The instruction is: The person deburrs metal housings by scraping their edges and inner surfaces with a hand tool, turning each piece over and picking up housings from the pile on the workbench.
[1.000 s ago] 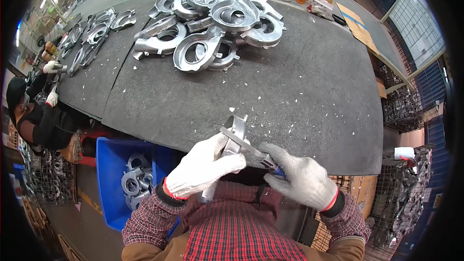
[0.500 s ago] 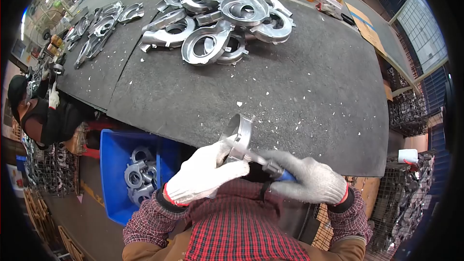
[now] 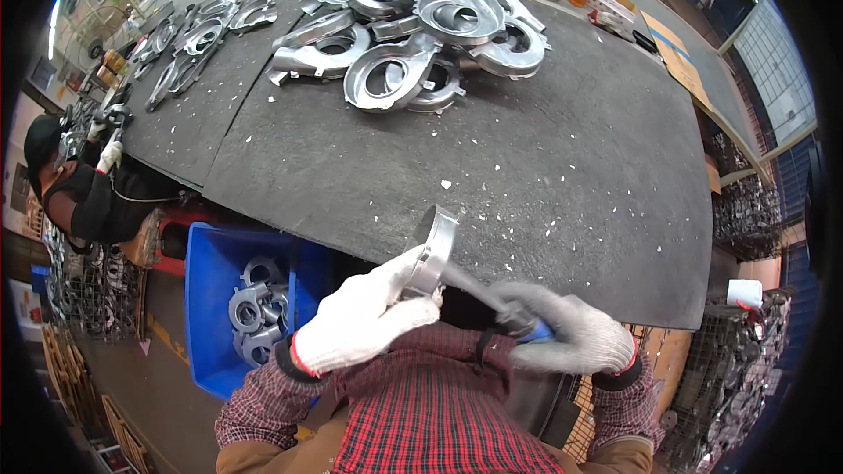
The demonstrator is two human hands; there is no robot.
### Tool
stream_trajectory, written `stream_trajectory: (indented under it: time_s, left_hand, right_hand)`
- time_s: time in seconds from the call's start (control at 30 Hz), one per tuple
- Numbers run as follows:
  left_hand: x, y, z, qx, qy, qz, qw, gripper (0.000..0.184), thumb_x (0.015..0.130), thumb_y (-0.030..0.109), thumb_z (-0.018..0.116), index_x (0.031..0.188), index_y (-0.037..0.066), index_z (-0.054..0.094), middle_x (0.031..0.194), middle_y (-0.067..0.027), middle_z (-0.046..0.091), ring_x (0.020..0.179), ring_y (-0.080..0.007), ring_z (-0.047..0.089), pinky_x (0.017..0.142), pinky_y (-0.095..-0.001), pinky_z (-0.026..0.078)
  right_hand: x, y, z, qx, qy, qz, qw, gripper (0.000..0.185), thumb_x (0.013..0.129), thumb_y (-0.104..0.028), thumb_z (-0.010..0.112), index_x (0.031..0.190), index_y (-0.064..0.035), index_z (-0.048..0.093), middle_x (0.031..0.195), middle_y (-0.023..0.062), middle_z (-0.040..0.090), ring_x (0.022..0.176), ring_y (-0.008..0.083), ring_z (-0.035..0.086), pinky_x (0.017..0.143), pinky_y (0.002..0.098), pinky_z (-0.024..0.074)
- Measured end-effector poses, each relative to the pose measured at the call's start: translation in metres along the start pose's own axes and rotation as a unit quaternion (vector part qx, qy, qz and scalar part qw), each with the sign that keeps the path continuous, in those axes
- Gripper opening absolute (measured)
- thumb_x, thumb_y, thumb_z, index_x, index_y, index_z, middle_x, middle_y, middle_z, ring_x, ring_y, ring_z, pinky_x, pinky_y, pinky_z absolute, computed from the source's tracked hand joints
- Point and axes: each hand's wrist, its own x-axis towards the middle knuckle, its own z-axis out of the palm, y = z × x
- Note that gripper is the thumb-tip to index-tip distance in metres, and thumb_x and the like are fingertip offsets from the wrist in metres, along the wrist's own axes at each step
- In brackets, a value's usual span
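Note:
My left hand (image 3: 360, 320), in a white knit glove, is closed around a silvery metal casting (image 3: 437, 239) with a round rim, held on edge at the near side of the table. In my right hand (image 3: 575, 332), gloved in grey-white, is a blue-handled tool (image 3: 477, 287) with a flat grey blade that looks like a file. Its blade is smeared by motion and its tip meets the lower part of the casting, near my left fingers. My right fingers wrap the handle and hide much of it.
A pile of similar castings (image 3: 399, 70) lies at the table's far side, with more castings (image 3: 198, 39) to the left. Metal chips dot the dark table (image 3: 562, 149). A blue bin (image 3: 204, 316) holding castings stands at lower left. Another person (image 3: 88, 184) works at far left.
My right hand and the file have drawn back slightly to the right, showing more of the blade. The casting stays in my left hand, tilted a little differently. The view has shifted slightly.

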Motion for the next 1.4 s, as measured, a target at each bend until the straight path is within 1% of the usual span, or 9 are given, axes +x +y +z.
stream_trajectory:
  time_s: [0.1,0.17,0.47,0.57,0.6,0.73,1.07,1.23,1.4]
  left_hand:
    - [0.013,-0.019,-0.001,-0.219,0.001,0.021,0.975,0.074,0.102,0.014,0.071,0.164,-0.008,0.035,0.119,-0.0130,0.069,0.108,-0.0225,0.071,0.104,-0.0410,0.056]
    - [0.018,-0.022,-0.001,-0.319,-0.024,0.051,0.946,0.073,0.098,0.009,0.069,0.162,-0.005,0.036,0.120,-0.0145,0.069,0.108,-0.0249,0.072,0.102,-0.0443,0.057]
    - [0.043,0.014,-0.012,-0.246,-0.108,-0.010,0.963,0.049,0.099,0.002,0.070,0.144,-0.004,0.054,0.113,-0.0121,0.073,0.105,-0.0218,0.073,0.099,-0.0378,0.058]
    - [0.041,0.023,-0.013,-0.245,-0.129,-0.049,0.960,0.048,0.101,0.004,0.073,0.145,-0.005,0.056,0.113,-0.0142,0.072,0.104,-0.0236,0.073,0.099,-0.0387,0.058]
    - [0.042,0.024,-0.015,-0.182,-0.135,-0.043,0.973,0.052,0.101,0.005,0.074,0.148,-0.005,0.054,0.113,-0.0152,0.072,0.105,-0.0243,0.074,0.098,-0.0390,0.059]
    - [0.048,0.028,-0.021,-0.138,-0.149,-0.034,0.979,0.047,0.100,0.005,0.074,0.141,-0.009,0.059,0.111,-0.0167,0.074,0.101,-0.0242,0.074,0.093,-0.0377,0.060]
    - [0.043,0.025,-0.030,-0.174,-0.200,-0.080,0.961,0.058,0.099,0.015,0.077,0.153,-0.002,0.062,0.105,-0.0071,0.074,0.081,-0.0104,0.065,0.073,-0.0248,0.054]
    - [0.044,0.021,-0.025,-0.188,-0.210,-0.056,0.958,0.073,0.079,-0.002,0.081,0.149,-0.010,0.061,0.104,-0.0076,0.072,0.092,-0.0147,0.069,0.078,-0.0283,0.058]
    - [0.041,0.023,-0.010,-0.182,-0.128,-0.027,0.975,0.079,0.075,-0.011,0.091,0.149,-0.008,0.062,0.114,-0.0084,0.074,0.103,-0.0148,0.069,0.087,-0.0324,0.061]
  right_hand:
    - [0.012,0.057,0.012,0.079,0.205,-0.079,0.972,0.082,0.095,-0.018,0.078,0.168,-0.0109,0.040,0.115,0.0112,0.075,0.090,0.0234,0.077,0.081,0.0384,0.0648]
    - [0.019,0.062,0.007,0.225,0.299,0.081,0.924,0.085,0.092,-0.018,0.079,0.166,-0.0061,0.040,0.088,0.0030,0.065,0.064,0.0111,0.062,0.054,0.0283,0.0513]
    - [0.011,0.061,0.013,0.219,0.283,0.066,0.931,0.092,0.093,-0.020,0.081,0.172,-0.0117,0.034,0.105,0.0087,0.069,0.076,0.0149,0.068,0.067,0.0329,0.0603]
    - [0.002,0.030,0.012,-0.099,0.263,-0.047,0.959,0.087,0.095,-0.020,0.079,0.171,-0.0136,0.035,0.134,0.0246,0.075,0.108,0.0394,0.080,0.092,0.0438,0.0653]
    - [0.002,0.017,0.013,-0.150,0.274,-0.075,0.947,0.082,0.096,-0.024,0.079,0.169,-0.0167,0.041,0.119,0.0227,0.078,0.099,0.0410,0.081,0.082,0.0441,0.0678]
    - [0.002,-0.003,0.013,-0.414,0.234,-0.083,0.876,0.077,0.095,-0.027,0.080,0.165,-0.0222,0.049,0.085,0.0111,0.067,0.066,0.0316,0.076,0.057,0.0434,0.0640]
    - [0.002,-0.011,0.023,-0.506,0.212,-0.057,0.834,0.067,0.097,-0.020,0.071,0.162,-0.0266,0.055,0.083,0.0110,0.066,0.065,0.0292,0.076,0.053,0.0415,0.0623]
    - [-0.005,-0.016,0.019,-0.495,0.166,-0.028,0.853,0.068,0.095,-0.018,0.074,0.161,-0.0235,0.055,0.093,0.0149,0.073,0.082,0.0327,0.081,0.068,0.0440,0.0674]
    - [0.003,0.023,0.004,-0.056,0.027,-0.101,0.993,0.076,0.096,-0.020,0.080,0.164,-0.0111,0.047,0.137,0.0206,0.074,0.118,0.0399,0.077,0.100,0.0449,0.0631]
